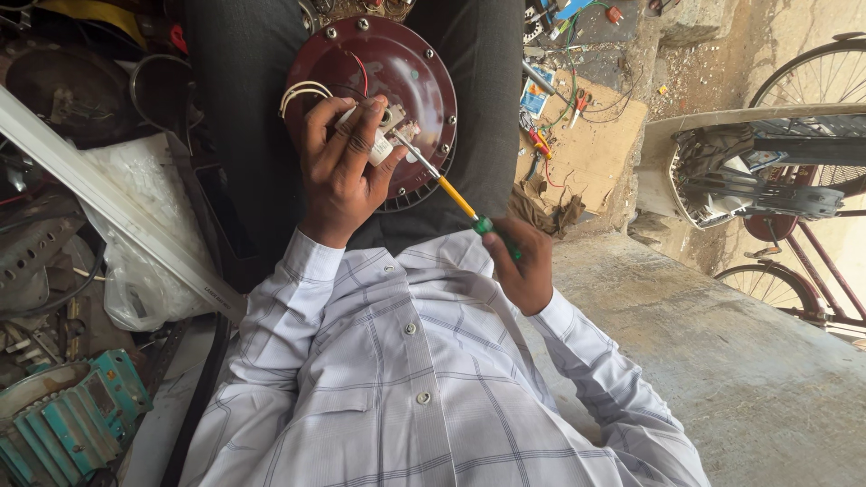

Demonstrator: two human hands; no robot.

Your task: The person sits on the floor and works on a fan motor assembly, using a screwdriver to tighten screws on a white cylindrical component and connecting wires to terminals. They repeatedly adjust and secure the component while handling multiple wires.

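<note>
A dark red round motor housing [379, 99] sits on the person's lap, and the left hand [347, 167] pinches a small white part [379, 149] at the housing's centre while the right hand [521, 261], below and right of the housing, is clenched around the green handle of a yellow screwdriver [460, 203] whose tip meets that part. Risk as I see it: the tip could slip off and jab the left fingers [356, 122] touching it, or nick the white wires [302, 90] on the housing's left. The housing is only balanced on the thighs, so a hard push could tip it toward the cluttered floor.
</note>
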